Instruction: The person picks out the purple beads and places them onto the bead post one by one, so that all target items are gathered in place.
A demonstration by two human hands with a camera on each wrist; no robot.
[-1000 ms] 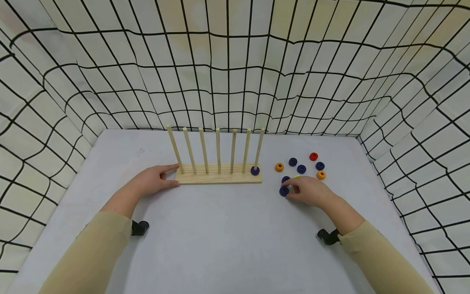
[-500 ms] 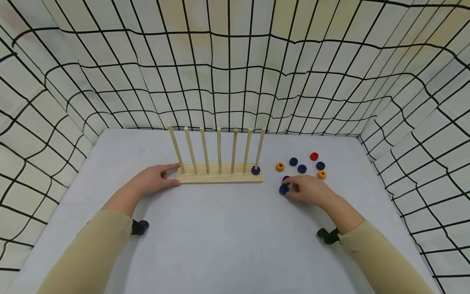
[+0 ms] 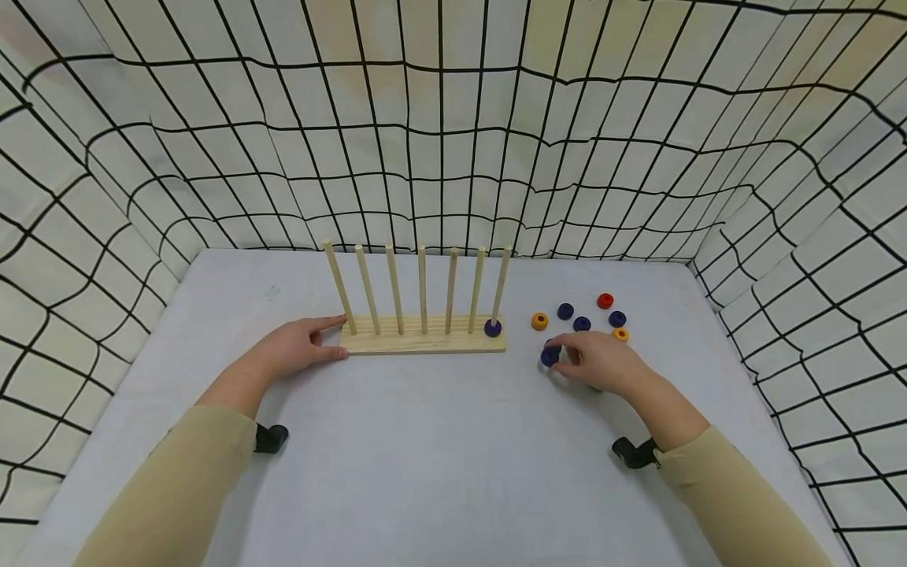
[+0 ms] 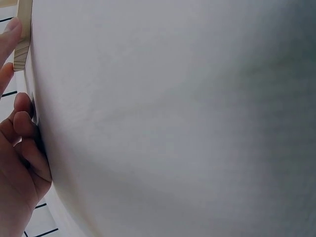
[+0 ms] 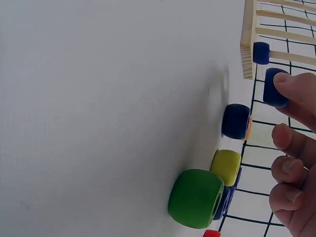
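Note:
My left hand (image 3: 294, 346) grips the left end of a wooden peg board (image 3: 418, 344), thumb at the front corner and a finger at the back one. Its several upright pegs stand in a row, and a blue bead (image 3: 492, 328) sits at the foot of the rightmost. My right hand (image 3: 605, 364) pinches another blue bead (image 5: 275, 88) between thumb and finger, held above the table right of the board. Below it in the right wrist view lie a blue bead (image 5: 236, 121), a yellow bead (image 5: 226, 167) and a green bead (image 5: 196, 198). The head view hides the yellow and green ones behind the hand.
Beyond the right hand lie loose beads: a red one (image 3: 605, 301), orange ones such as the orange bead (image 3: 539, 321), and blue ones such as the blue bead (image 3: 564, 311). A black grid-patterned backdrop (image 3: 439, 134) surrounds the white table (image 3: 425, 457) at back and sides.
My right hand has lifted the pinched blue bead a little and shifted slightly away from me, so it now overlaps the blue bead behind it. The left hand stays on the board.

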